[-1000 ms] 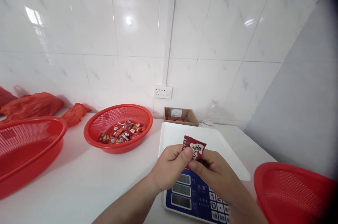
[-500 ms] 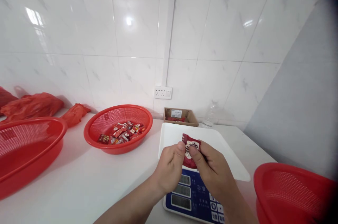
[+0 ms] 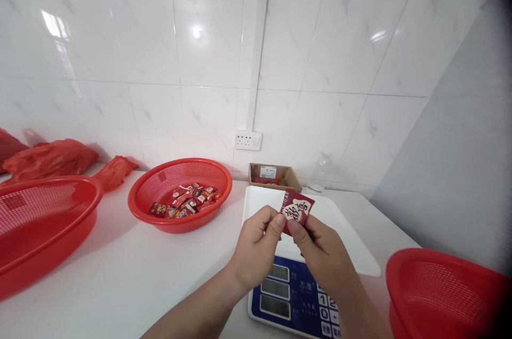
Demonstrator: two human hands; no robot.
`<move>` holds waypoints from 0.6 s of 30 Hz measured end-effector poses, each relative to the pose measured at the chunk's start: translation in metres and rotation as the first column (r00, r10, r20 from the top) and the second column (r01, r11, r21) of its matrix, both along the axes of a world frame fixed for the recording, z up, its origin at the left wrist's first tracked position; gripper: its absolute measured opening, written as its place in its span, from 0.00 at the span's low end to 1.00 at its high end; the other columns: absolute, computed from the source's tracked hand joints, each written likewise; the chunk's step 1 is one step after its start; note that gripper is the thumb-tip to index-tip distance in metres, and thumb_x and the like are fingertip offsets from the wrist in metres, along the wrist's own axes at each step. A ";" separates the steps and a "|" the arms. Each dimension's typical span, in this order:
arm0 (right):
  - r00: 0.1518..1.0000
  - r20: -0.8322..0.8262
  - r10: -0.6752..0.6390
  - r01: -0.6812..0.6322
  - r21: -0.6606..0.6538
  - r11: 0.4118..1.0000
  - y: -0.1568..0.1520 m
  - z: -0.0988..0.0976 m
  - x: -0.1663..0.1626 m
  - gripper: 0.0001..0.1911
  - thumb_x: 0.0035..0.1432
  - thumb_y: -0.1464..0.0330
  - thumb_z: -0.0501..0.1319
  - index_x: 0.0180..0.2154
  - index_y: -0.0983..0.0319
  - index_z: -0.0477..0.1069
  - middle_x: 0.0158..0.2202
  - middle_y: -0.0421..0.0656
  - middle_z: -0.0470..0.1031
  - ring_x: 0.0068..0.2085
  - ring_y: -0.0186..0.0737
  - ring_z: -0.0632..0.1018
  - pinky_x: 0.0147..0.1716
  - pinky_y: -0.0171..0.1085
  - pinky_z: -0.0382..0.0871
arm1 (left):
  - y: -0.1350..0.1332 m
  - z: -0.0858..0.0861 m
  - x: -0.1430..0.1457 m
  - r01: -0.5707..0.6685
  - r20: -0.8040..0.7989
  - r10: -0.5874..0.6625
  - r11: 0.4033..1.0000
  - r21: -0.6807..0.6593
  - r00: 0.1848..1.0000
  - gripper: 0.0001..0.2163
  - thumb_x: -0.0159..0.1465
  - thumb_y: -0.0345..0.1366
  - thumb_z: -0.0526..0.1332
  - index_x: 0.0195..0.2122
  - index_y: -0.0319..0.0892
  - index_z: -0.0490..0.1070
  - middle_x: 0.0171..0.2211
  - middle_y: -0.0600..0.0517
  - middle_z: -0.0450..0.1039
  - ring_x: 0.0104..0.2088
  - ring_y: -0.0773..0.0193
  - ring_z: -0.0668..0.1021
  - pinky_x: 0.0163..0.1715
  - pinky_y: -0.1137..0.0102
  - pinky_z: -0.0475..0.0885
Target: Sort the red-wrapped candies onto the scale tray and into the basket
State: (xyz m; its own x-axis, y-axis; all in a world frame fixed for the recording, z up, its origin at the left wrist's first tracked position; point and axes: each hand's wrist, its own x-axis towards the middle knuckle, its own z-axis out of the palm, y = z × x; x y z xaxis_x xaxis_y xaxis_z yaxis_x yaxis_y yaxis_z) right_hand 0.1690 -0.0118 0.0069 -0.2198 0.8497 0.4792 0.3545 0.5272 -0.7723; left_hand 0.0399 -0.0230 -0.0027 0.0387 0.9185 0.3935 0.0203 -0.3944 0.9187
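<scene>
Both my hands pinch a small dark red packet (image 3: 296, 211) with white characters, held above the white tray (image 3: 344, 222) of a blue-faced electronic scale (image 3: 288, 293). My left hand (image 3: 256, 251) grips its lower left edge between thumb and forefinger. My right hand (image 3: 324, 256) grips its lower right edge in the same way. The packet stands upright with its printed face towards me. A red mesh basket (image 3: 182, 174) holding several similar red packets sits to the left of the scale.
A large red basket (image 3: 36, 227) fills the left edge and another red basket (image 3: 444, 291) sits at the lower right. Red plastic bags (image 3: 52, 158) lie against the tiled wall. A small cardboard box (image 3: 274, 175), a clear bottle (image 3: 320, 176) and a wall socket (image 3: 248, 140) are behind the scale.
The packet was crumpled between my fingers half a second ago and is now flat and raised a little higher. My hands stayed over the scale.
</scene>
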 end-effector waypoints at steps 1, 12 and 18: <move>1.000 0.013 0.007 -0.007 0.018 1.000 -0.001 0.000 0.000 0.19 0.58 0.55 0.51 0.24 0.61 0.65 0.20 0.39 0.66 0.22 0.34 0.65 0.21 0.33 0.61 | 0.000 0.000 0.000 0.018 0.004 -0.018 1.000 -0.004 1.000 0.16 0.63 0.48 0.50 0.24 0.42 0.60 0.22 0.56 0.60 0.26 0.68 0.64 0.29 0.72 0.61; 0.992 -0.080 0.093 -0.096 -0.035 0.995 -0.001 -0.004 -0.007 0.18 0.57 0.54 0.54 0.26 0.62 0.68 0.21 0.39 0.68 0.25 0.35 0.68 0.24 0.32 0.64 | 0.001 -0.001 -0.002 0.042 0.010 -0.042 0.999 0.012 0.999 0.18 0.63 0.49 0.49 0.21 0.42 0.56 0.20 0.57 0.56 0.24 0.69 0.61 0.25 0.73 0.58; 0.986 -0.092 0.142 -0.150 -0.082 0.985 0.001 -0.008 -0.006 0.17 0.55 0.54 0.56 0.32 0.62 0.69 0.26 0.40 0.70 0.28 0.35 0.69 0.28 0.33 0.66 | -0.001 0.001 -0.002 -0.070 -0.050 0.073 0.996 0.062 0.996 0.19 0.64 0.48 0.48 0.20 0.43 0.53 0.20 0.57 0.55 0.24 0.69 0.60 0.24 0.73 0.57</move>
